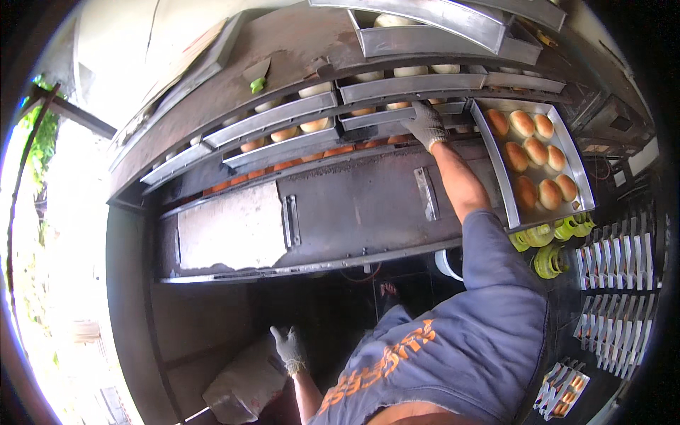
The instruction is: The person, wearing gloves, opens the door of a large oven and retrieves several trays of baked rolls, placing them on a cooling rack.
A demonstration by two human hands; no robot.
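My right gloved hand (425,126) grips the front of a metal tray (377,120) of rolls in the oven's middle tier. Just right of it, a deep tray (572,173) of golden-topped rolls rests at an angle at the oven's end. My left gloved hand (287,346) hangs low in front of the oven, fingers apart and holding nothing. More trays (276,146) with rolls line the oven opening, with pale rolls (314,91) in the upper tier. Below them is the dark oven front (354,205) with metal handles.
Stacked trays (437,44) and a green-handled scraper (256,83) sit on the oven top. Right, below, stand green gas cylinders (547,260), racks of stacked trays (613,256) and a small tray of rolls (563,393). A white bucket (446,263) is under the oven, a sack-like object (241,382) lower left.
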